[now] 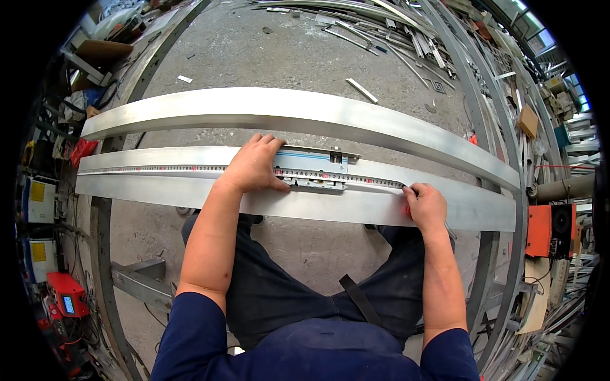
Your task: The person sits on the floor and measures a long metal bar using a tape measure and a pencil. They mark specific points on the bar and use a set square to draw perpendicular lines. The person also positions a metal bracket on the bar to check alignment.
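An aluminium bar (184,188) lies crosswise in front of me, with a grooved middle. Along it runs a yellow-white measuring tape (159,169), passing over a long metal fitting (311,160) that has a blue-edged strip and a small block at its right end. My left hand (251,166) is closed round the fitting's left end, thumb on the near edge and fingers on the far edge. Farther right, my right hand (426,204) pinches the tape between thumb and forefinger at the bar. Something red shows under its curled fingers, too hidden to name.
A second aluminium bar (279,101) lies beyond the first; steel rails (101,254) support both. Scrap metal strips (406,38) are heaped on the far floor. An orange-red box (548,230) stands at the right, a red machine with a screen (67,295) at the lower left.
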`<state>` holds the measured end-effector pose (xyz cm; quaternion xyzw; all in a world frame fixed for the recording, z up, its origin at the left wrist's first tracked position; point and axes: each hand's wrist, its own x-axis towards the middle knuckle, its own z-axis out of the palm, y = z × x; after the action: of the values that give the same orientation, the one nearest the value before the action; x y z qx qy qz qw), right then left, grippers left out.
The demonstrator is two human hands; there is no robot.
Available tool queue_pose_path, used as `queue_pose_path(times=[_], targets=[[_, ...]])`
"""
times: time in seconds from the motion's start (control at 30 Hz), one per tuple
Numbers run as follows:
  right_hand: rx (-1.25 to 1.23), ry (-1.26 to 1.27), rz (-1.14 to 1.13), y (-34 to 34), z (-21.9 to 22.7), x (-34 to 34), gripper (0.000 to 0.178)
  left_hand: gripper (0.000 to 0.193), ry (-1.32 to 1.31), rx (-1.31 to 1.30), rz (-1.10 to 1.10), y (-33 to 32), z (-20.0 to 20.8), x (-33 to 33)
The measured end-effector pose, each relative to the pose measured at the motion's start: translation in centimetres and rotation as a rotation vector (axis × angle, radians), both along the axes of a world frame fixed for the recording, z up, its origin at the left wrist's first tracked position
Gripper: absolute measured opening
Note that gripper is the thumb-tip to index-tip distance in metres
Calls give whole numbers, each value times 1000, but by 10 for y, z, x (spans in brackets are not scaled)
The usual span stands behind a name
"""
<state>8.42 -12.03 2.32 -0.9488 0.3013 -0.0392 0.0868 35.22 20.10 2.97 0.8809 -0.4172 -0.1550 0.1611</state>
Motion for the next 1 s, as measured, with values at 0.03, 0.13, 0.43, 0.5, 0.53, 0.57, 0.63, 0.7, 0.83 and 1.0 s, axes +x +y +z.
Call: queue_pose_path(times=[0.03, 0.13, 0.43, 0.5, 0.53, 0.57, 0.63, 0.7, 0.83, 1.0], targets=[[-4, -4, 0, 0, -1, 0, 29, 100, 1, 6, -1, 0, 2, 0], [-18, -15, 3, 2, -1, 0, 29, 99, 2, 7, -4, 0, 2, 0], [-32, -19, 0, 5, 0, 0, 30, 98, 13, -11, -3, 1, 2, 0], [-29, -18, -5, 5, 0, 0, 30, 97, 15, -19, -3, 1, 1, 0], [-23, -18, -6, 6, 1, 0, 30, 97, 18, -27, -4, 1, 1, 0], [-17, -17, -8, 6, 2, 0, 30, 97, 22, -36, -6, 1, 0, 0], [-6, -17, -8, 6, 2, 1, 30, 97, 23, -36, -6, 0, 1, 0], [-3, -24, -5, 6, 2, 0, 29, 96, 23, -42, -7, 0, 0, 0], [-1, -31, -3, 5, 1, -1, 29, 95, 14, -57, -9, 0, -4, 1], [17, -24, -19, 7, 2, -1, 28, 95, 13, -50, -3, 0, -6, 2]])
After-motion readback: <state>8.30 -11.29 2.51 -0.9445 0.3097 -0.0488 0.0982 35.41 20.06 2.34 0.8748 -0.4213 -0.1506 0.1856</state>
